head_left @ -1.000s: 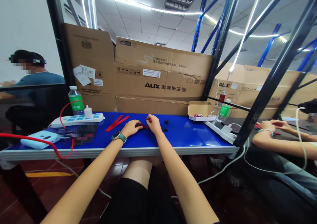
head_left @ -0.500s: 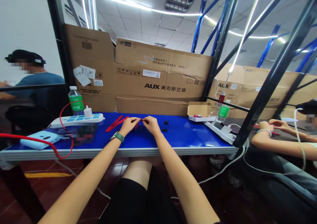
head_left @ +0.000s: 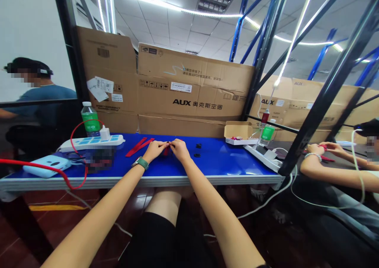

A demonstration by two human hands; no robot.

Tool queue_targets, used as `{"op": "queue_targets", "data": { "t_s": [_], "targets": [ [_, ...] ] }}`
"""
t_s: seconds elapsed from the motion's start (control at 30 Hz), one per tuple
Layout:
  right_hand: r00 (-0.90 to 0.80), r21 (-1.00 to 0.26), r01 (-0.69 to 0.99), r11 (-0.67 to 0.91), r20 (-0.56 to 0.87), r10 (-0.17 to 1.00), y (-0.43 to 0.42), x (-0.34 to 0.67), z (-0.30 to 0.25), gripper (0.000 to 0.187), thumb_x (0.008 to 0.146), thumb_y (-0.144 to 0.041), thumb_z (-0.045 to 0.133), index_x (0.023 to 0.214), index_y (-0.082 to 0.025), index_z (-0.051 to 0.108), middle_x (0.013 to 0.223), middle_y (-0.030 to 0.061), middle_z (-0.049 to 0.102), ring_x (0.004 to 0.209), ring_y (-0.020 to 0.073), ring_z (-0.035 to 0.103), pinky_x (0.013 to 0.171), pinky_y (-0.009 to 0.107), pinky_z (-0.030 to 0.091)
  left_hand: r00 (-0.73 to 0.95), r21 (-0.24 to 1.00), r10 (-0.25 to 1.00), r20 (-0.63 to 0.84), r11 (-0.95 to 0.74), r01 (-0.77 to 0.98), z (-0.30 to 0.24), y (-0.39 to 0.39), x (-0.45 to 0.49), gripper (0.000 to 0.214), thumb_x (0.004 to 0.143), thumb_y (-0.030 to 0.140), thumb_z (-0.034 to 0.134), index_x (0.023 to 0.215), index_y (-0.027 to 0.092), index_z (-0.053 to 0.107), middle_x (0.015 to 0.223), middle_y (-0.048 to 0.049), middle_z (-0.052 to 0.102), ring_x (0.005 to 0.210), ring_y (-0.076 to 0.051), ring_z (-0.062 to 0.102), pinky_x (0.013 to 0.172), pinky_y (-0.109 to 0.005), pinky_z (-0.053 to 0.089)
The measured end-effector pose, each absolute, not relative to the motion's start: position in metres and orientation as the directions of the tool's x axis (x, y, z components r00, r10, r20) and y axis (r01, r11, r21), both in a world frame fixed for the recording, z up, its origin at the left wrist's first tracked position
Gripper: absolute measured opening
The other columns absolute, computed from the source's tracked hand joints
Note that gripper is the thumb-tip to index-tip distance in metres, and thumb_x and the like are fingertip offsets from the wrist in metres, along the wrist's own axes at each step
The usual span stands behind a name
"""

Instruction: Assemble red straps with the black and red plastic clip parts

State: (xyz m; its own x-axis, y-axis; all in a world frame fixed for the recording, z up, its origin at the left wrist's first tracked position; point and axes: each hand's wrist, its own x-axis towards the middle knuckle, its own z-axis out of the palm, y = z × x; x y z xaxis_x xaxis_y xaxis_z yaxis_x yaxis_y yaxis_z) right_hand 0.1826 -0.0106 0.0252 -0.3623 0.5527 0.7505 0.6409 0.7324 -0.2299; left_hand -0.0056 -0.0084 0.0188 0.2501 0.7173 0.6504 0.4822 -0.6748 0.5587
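Note:
My left hand (head_left: 155, 150), with a green-strapped watch (head_left: 141, 163) on the wrist, and my right hand (head_left: 180, 150) meet above the table, fingertips pinched together. Between them is a piece of red ribbon (head_left: 166, 151) that hangs down below the fingers. A small dark bit shows at the fingertips, too small to name. Left of my hands, red ribbon strips (head_left: 139, 146) lie flat on the blue tabletop (head_left: 225, 161). To the right lie two small black pieces, one farther back (head_left: 198, 145) and one nearer (head_left: 197, 155).
A power strip (head_left: 91, 143), a water bottle (head_left: 90, 119) and a light-blue device (head_left: 47, 166) stand at the left, with a red cable (head_left: 35, 164). At the right are an open small box (head_left: 241, 141), another bottle (head_left: 268, 133) and a power strip (head_left: 260, 157). A co-worker's hands (head_left: 322, 149) show beyond.
My fingertips have drawn slightly closer together, and more of the red ribbon now shows hanging beneath them. The strips and black pieces lie where they were.

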Motion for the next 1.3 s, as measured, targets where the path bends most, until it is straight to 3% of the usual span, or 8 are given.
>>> {"op": "queue_targets", "data": {
  "t_s": [0.1,0.27,0.4,0.53,0.77,1.0,1.17,1.3],
  "targets": [
    [-0.370,-0.207,0.696,0.688,0.717,0.591,-0.013,0.182,0.026,0.018,0.093,-0.011,0.061,0.090,-0.017,0.077,0.087,0.0072,0.069,0.078,0.0165,0.063,0.076,0.025,0.047,0.314,0.452,0.665,0.678,-0.713,0.536,0.018,-0.010,-0.005,0.040,0.093,0.049,0.055,0.086,0.019,0.082,0.081,-0.0057,0.078,0.073,-0.023,0.069,0.072,-0.031,0.050],
    [-0.331,-0.252,0.709,0.659,0.706,0.626,-0.015,0.180,0.027,0.018,0.092,-0.013,0.061,0.095,-0.018,0.078,0.093,0.0093,0.075,0.087,0.0201,0.069,0.083,0.028,0.051,0.322,0.407,0.632,0.705,-0.733,0.545,0.019,-0.009,-0.002,0.037,0.096,0.044,0.053,0.098,0.020,0.081,0.094,-0.0096,0.078,0.083,-0.024,0.070,0.078,-0.031,0.050],
    [-0.239,-0.424,0.584,0.692,0.725,0.646,-0.011,0.177,0.025,0.021,0.092,-0.013,0.059,0.101,-0.021,0.077,0.102,0.0059,0.078,0.094,0.0194,0.073,0.090,0.028,0.053,0.223,0.471,0.655,0.722,-0.702,0.535,0.021,-0.007,-0.002,0.041,0.095,0.047,0.051,0.108,0.019,0.079,0.107,-0.0119,0.077,0.098,-0.026,0.071,0.090,-0.036,0.052],
    [-0.138,-0.587,0.439,0.680,0.704,0.696,-0.008,0.175,0.022,0.016,0.088,-0.017,0.062,0.097,-0.021,0.075,0.091,0.0031,0.078,0.085,0.0178,0.074,0.083,0.027,0.055,0.141,0.565,0.691,0.709,-0.677,0.471,0.023,-0.009,-0.004,0.045,0.092,0.052,0.055,0.106,0.017,0.079,0.111,-0.0122,0.077,0.106,-0.028,0.070,0.098,-0.040,0.051],
    [-0.083,-0.653,0.319,0.686,0.702,0.707,-0.011,0.179,0.025,0.011,0.084,-0.026,0.065,0.086,-0.024,0.076,0.084,0.0017,0.077,0.078,0.0198,0.072,0.081,0.031,0.056,0.095,0.761,0.786,0.611,-0.616,0.206,0.024,-0.007,-0.003,0.057,0.080,0.065,0.067,0.101,0.013,0.077,0.100,-0.0129,0.078,0.090,-0.027,0.073,0.087,-0.041,0.059],
    [-0.136,-0.675,0.265,0.688,0.680,0.720,-0.015,0.184,0.028,0.012,0.081,-0.031,0.067,0.082,-0.022,0.076,0.082,0.0028,0.076,0.078,0.0207,0.071,0.077,0.031,0.054,0.153,0.736,0.768,0.621,-0.639,0.223,0.025,-0.011,-0.005,0.041,0.073,0.053,0.078,0.089,0.015,0.077,0.094,-0.0115,0.079,0.090,-0.028,0.073,0.089,-0.041,0.057],
    [-0.122,-0.781,0.136,0.610,0.598,0.793,-0.013,0.180,0.028,0.027,0.084,-0.047,0.067,0.091,-0.021,0.070,0.084,0.0014,0.075,0.078,0.0174,0.069,0.073,0.028,0.054,0.144,0.697,0.755,0.639,-0.649,0.306,0.029,-0.017,-0.003,0.026,0.081,0.042,0.066,0.084,0.017,0.074,0.084,-0.0071,0.077,0.082,-0.024,0.071,0.081,-0.035,0.056],
    [-0.233,-0.898,-0.027,0.439,0.433,0.871,-0.011,0.178,0.023,0.044,0.071,-0.056,0.080,0.091,-0.018,0.068,0.069,0.0000,0.070,0.061,0.0152,0.064,0.059,0.025,0.050,0.227,0.562,0.704,0.673,-0.686,0.462,0.032,-0.025,0.000,0.019,0.086,0.030,0.055,0.087,0.020,0.071,0.084,-0.0035,0.075,0.080,-0.022,0.069,0.076,-0.030,0.052]
  ]
}}
